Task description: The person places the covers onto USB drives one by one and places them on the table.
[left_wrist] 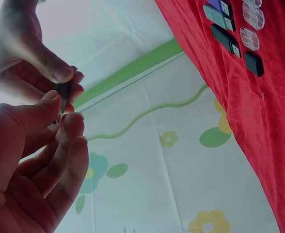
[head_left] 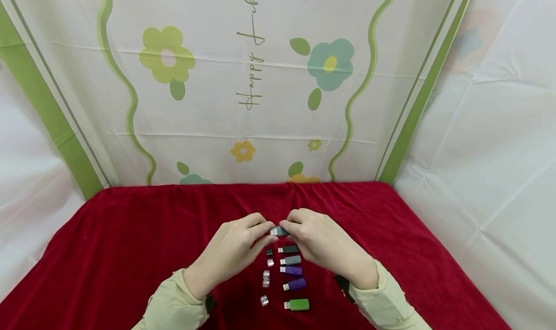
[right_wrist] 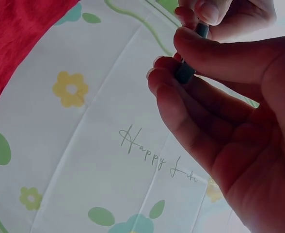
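Observation:
Both hands meet over the table and hold a dark teal USB stick (head_left: 281,231) between them. My right hand (head_left: 326,236) pinches its body between thumb and fingers. The thumb and fingers of my left hand (head_left: 234,245) grip the end with the pale metal plug. In the left wrist view the stick (left_wrist: 63,92) runs from the right fingertips to the left ones, partly hidden by them. Below the hands lie a black USB stick (head_left: 288,249), a grey one (head_left: 290,260), two purple ones and a green one (head_left: 297,305), plugs facing left.
A column of small caps lies left of the sticks: a black cap (head_left: 269,252) and several clear caps (head_left: 266,275). Red cloth (head_left: 152,233) covers the table. A white flowered curtain (head_left: 208,108) hangs behind it, with white fabric at both sides.

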Demonstrator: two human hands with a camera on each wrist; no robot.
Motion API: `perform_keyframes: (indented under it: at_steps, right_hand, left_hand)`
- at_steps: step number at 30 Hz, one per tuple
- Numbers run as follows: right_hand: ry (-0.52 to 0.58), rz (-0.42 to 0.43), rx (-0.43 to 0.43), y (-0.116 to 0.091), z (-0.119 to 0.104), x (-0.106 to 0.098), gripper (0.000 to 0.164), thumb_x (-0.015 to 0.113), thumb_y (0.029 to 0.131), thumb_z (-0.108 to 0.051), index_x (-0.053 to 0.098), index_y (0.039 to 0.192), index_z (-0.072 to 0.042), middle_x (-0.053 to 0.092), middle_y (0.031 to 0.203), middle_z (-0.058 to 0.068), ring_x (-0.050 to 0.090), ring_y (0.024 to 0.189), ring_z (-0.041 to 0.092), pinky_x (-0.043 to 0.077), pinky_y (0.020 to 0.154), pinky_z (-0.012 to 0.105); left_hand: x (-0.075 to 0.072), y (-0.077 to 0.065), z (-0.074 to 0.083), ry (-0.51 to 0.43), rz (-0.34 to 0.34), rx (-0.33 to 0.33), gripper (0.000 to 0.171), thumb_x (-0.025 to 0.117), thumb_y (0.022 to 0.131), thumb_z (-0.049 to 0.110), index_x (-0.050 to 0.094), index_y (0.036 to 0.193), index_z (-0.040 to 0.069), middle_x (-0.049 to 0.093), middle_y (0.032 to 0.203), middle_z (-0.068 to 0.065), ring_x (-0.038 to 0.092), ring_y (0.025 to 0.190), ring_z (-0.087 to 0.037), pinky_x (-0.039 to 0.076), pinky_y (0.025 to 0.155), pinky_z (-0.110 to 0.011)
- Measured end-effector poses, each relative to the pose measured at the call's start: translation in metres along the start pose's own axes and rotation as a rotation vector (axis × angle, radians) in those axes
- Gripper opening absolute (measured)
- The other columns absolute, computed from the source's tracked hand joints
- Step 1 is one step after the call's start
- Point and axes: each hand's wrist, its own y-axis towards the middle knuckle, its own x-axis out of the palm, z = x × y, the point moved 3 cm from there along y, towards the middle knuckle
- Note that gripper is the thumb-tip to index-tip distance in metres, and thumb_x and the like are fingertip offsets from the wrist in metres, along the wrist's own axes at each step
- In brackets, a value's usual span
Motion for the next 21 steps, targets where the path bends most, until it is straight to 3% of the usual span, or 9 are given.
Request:
perform_keyframes:
  at_steps: [11,21]
  right_hand:
    - [-0.012,-0.011,0.002,0.0004,-0.0014,-0.0024,0.026,0.061,0.082,0.008,0.073,0.103,-0.002,0.057,0.085,0.003,0.054,0.072,0.014,0.048,0.065,0.021]
    - [-0.034,-0.016,0.003,-0.0002,-0.0016,-0.0025,0.028,0.066,0.078,0.008,0.074,0.102,-0.002,0.057,0.085,0.002,0.054,0.073,0.015,0.049,0.065,0.021]
  left_hand:
    - [-0.0021,0.0017,0.0017,-0.005,0.022,0.015,0.021,0.081,0.081,0.010,0.071,0.099,0.007,0.059,0.088,0.004,0.052,0.062,-0.004,0.044,0.055,-0.013]
    - [0.0001,0.0012,0.0019,0.002,0.019,0.022,0.021,0.081,0.082,0.009,0.071,0.099,0.007,0.058,0.089,0.003,0.051,0.061,-0.004,0.044,0.054,-0.013]
